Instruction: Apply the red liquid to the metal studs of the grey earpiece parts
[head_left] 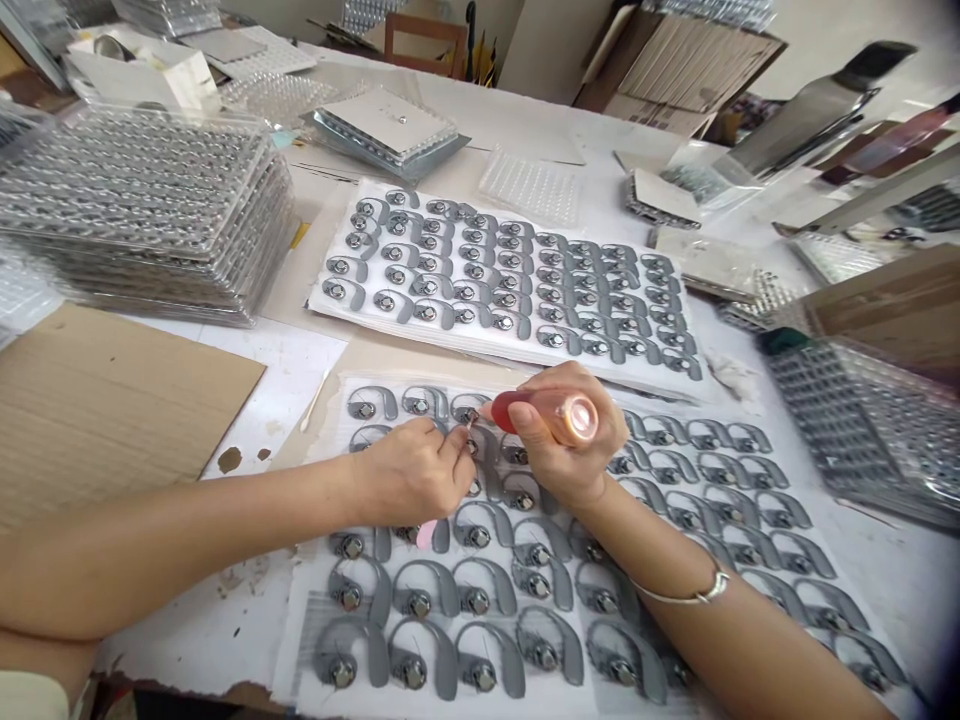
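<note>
My left hand [420, 470] is closed in a pinch at the upper part of the near sheet, its fingertips beside one grey ear-hook earphone part [465, 405]. What the fingertips hold is too small to make out. A pink strip [426, 534] sticks out below this hand. My right hand [574, 440] is wrapped round a small red-and-orange bottle [551, 415], held tilted with its round shiny end up and its narrow tip close to my left fingertips. Rows of grey ear-hook parts [476, 600] with round metallic pieces and thin wires lie on the white sheet [304, 640] beneath both hands.
A second stack of white sheets [420, 345] with more ear-hook parts lies behind. Stacked clear trays [142, 200] stand at the left, above a cardboard sheet [112, 420]. More trays [862, 430] and a grey bottle [817, 110] are at the right.
</note>
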